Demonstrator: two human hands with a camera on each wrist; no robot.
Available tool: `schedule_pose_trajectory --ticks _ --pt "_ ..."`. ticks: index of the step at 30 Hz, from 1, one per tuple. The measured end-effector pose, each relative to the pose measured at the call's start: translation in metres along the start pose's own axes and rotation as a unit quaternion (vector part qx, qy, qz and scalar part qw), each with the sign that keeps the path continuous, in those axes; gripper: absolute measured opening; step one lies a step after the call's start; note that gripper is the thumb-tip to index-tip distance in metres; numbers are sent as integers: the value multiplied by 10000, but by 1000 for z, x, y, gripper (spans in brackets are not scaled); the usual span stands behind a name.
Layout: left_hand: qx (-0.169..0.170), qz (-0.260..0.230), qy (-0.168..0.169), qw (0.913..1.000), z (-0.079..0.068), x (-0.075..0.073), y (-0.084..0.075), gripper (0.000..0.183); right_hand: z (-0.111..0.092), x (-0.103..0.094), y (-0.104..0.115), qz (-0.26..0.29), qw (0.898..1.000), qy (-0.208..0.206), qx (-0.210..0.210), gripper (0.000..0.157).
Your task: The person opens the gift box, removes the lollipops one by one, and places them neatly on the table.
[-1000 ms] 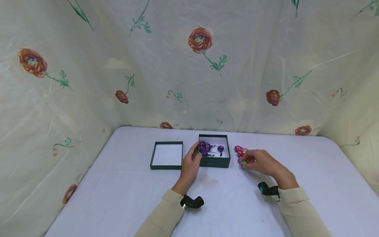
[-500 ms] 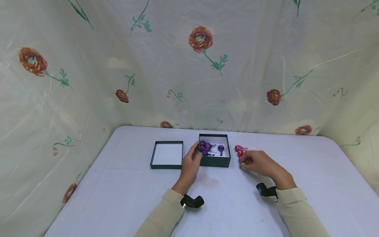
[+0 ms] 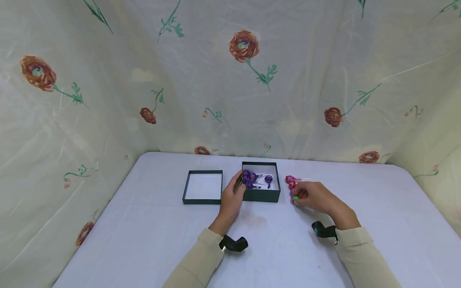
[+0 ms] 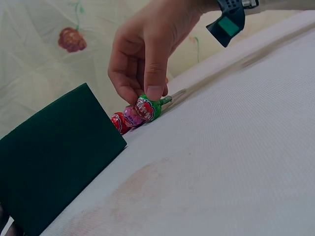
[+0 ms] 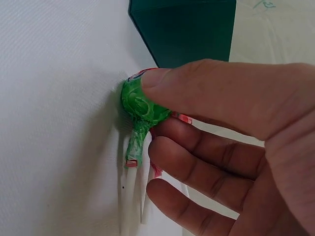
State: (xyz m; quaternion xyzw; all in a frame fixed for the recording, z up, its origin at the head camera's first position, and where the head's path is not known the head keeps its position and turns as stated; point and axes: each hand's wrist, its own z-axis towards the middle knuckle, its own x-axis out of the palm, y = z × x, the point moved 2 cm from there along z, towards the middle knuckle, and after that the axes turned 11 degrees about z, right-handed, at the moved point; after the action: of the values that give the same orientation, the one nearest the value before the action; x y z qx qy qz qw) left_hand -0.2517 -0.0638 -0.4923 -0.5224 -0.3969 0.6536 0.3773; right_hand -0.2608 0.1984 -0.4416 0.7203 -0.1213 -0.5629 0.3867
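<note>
My right hand (image 3: 315,196) pinches the wrapped head of a green lollipop (image 5: 135,103) between thumb and fingers, low over the table right of the box. Just beyond it lie a purple-pink lollipop (image 4: 132,117) and a red lollipop (image 3: 292,185), with a pink lollipop (image 3: 289,179) farthest back. A dark green box (image 3: 261,196) stands in the middle, with several purple lollipops (image 3: 249,179) inside, mostly at its left. My left hand (image 3: 230,200) holds the box at its left side, thumb by the front corner; its fingertips are partly hidden.
The box lid (image 3: 201,202) lies left of the box, its white inside facing up. A white cloth covers the table (image 3: 144,240). Behind it hangs a flowered curtain (image 3: 288,100). Each wrist carries a small black camera (image 3: 233,243).
My right hand has shifted very slightly left with its fingers on the green lollipop. The left hand and the box have stayed in place.
</note>
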Motion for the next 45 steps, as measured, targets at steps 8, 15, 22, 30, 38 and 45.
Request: schedule_pose_trajectory --ticks 8,15,22,30,38,45 --pt "-43 -43 35 10000 4 1 -3 49 0 -6 2 57 10000 -80 -4 16" --pt "-90 18 -29 10000 -1 1 -2 49 -3 -4 5 151 9993 -183 -286 14" --pt "-132 -59 13 9999 -4 2 0 49 -3 -2 12 112 9993 -147 -328 13" --pt "-194 -55 27 9998 -2 2 -2 49 -2 -7 25 173 9985 -239 -464 13" --pt "-195 -92 64 9997 -2 2 0 49 4 -9 37 239 9971 -205 -691 13" --pt "79 -91 -66 9999 -2 1 -1 49 8 -9 47 265 9958 -208 -854 13"
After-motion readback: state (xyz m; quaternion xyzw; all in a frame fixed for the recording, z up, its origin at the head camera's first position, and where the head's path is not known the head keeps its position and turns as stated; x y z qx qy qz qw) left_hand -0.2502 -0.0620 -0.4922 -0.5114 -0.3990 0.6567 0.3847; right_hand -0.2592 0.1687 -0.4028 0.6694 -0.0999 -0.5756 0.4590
